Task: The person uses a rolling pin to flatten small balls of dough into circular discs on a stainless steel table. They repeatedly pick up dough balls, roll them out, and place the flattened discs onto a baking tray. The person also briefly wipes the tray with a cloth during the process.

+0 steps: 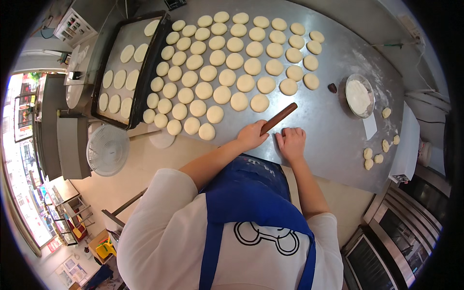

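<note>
My left hand is closed round one end of a dark wooden rolling pin, which slants up and to the right over the steel table. Beside it my right hand rests on the table near its front edge, fingers laid on the metal with the thumb apart and nothing in them. Beyond both hands lie rows of round, flattened dough pieces. The closest to the pin is a dough round just left of its far end.
At the left, a black-rimmed baking tray holds several thinner dough ovals. A bowl of flour stands at the right, with a white scraper and small dough lumps nearby. A fan sits below the tray; ovens stand lower right.
</note>
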`<state>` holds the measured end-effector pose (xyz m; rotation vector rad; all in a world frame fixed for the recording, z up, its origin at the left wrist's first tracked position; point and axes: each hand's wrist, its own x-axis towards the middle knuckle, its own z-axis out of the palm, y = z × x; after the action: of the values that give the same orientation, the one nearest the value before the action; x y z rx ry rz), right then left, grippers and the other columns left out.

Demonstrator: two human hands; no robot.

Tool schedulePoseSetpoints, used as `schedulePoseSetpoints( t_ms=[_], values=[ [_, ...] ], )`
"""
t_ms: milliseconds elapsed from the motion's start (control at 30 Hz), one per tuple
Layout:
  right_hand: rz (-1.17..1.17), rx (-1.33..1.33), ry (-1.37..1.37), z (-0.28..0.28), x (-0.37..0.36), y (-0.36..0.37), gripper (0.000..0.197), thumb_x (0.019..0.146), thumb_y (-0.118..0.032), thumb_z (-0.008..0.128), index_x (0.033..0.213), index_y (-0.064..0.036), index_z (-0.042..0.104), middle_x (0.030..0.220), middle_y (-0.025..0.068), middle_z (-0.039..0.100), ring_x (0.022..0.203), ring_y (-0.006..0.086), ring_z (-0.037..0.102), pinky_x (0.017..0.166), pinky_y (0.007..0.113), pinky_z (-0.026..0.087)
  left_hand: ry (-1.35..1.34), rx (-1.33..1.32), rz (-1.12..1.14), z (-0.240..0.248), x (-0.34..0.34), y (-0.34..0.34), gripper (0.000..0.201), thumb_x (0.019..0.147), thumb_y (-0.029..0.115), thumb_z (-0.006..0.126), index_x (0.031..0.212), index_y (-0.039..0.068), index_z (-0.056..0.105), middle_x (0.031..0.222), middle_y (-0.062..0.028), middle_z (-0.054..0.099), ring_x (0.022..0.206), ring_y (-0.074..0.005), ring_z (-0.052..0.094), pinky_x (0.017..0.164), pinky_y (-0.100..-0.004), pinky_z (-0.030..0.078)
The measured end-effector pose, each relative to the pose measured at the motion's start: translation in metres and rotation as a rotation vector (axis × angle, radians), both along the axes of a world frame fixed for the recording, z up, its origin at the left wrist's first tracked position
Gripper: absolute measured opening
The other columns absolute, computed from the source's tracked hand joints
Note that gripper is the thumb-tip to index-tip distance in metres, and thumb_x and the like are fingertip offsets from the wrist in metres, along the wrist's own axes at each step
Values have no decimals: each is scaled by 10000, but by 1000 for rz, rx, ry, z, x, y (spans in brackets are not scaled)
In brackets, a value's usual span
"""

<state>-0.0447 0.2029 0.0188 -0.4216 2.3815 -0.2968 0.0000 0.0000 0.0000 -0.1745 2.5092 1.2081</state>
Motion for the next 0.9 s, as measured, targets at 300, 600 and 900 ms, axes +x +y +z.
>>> schedulePoseSetpoints(
  t_ms=[300,600,900],
  values=[
    [-73,-152,572,-36,0,-14,602,947,-490,603,1414,-119,514,1590,238,335,1501,392,257,1204,626,159,-1,-16,17,4,-9,1,470,863,232,745,1282,91,587,1064,-212,706,984,-411,680,840,-501,542],
    [-243,-190,623,-41,-10,-19,698,910,-495,661,1437,-70,489,1536,215,386,1447,378,339,1195,627,197,190,-24,-42,14,7,-3,579,863,141,715,1404,83,519,1234,-222,643,1130,-419,623,943,-477,515],
    [-220,-285,965,-14,29,35,376,827,-357,734,1147,-168,681,1379,101,562,1352,322,433,1131,553,289,251,-175,-425,35,-1,33,637,863,157,723,1449,49,497,1364,-178,591,1251,-375,565,1042,-466,462]
  ],
)
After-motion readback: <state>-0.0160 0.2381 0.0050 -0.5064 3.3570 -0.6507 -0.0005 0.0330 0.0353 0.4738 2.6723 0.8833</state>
